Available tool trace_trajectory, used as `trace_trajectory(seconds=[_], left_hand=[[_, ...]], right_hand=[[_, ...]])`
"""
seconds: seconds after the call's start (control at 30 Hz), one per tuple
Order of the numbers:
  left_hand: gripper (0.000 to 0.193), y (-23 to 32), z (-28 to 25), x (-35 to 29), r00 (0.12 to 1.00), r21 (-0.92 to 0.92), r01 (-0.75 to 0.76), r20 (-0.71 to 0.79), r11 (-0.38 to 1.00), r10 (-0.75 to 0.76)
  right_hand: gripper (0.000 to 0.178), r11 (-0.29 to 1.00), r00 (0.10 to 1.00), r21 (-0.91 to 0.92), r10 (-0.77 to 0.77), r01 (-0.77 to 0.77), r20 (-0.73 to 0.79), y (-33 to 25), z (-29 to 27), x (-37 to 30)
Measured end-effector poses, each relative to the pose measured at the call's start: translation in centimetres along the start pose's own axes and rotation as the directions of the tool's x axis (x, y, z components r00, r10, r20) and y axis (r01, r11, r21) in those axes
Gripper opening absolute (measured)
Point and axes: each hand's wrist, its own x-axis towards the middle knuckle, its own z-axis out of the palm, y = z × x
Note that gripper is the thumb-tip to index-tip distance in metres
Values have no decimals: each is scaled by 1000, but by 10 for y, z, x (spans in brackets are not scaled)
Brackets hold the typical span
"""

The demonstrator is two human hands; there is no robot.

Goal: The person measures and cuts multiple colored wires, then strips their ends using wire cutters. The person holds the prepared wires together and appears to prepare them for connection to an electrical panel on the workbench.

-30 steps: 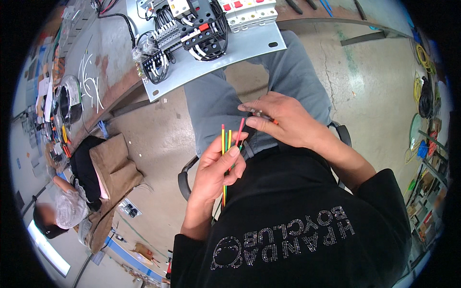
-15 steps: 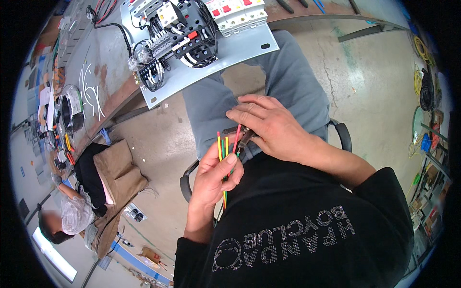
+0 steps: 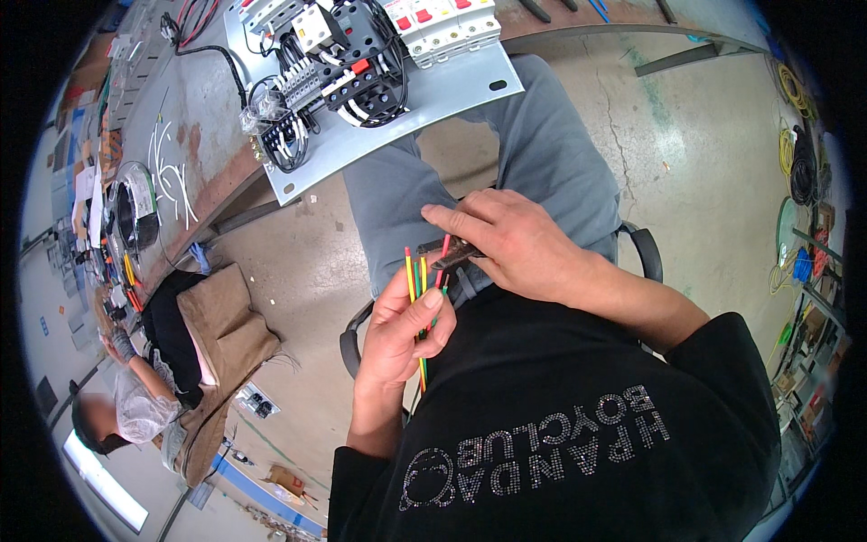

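Observation:
My left hand (image 3: 397, 339) is closed around a small bunch of thin insulated wires (image 3: 411, 275) in yellow, green and red, their ends standing up above the thumb and fingers. One green wire (image 3: 445, 287) sticks out by the thumb, its tip a different, coppery colour. A dark hand tool with plier-like jaws (image 3: 452, 256) is gripped in my right hand (image 3: 519, 239), which hides its handles. The jaws lie just above the wire ends, close to a red wire; whether they touch it I cannot tell.
Ahead, a metal mounting plate (image 3: 433, 108) with breakers and wired terminals overhangs the workbench edge (image 3: 226, 185). White wire offcuts (image 3: 172, 181) and a black wire coil (image 3: 134, 212) lie on the bench. A co-worker (image 3: 149, 397) sits at left. Chair armrests (image 3: 643, 253) flank me.
The tool's jaws have come off the green wire and swung leftward, showing that wire's end. My right fingers have curled in more. The co-worker's hands have moved at the bench.

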Motion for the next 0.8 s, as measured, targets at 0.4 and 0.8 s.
trace_trajectory(seconds=[0.4, 0.8], left_hand=[[38, -1, -1, -1, 1000, 44, 6, 13, 999, -6], [22, 3, 3, 1, 999, 64, 54, -7, 996, -54]], right_hand=[[56, 999, 1000, 53, -8, 9, -19, 2, 0, 0], [42, 993, 996, 119, -6, 17, -94, 8, 7, -2]])
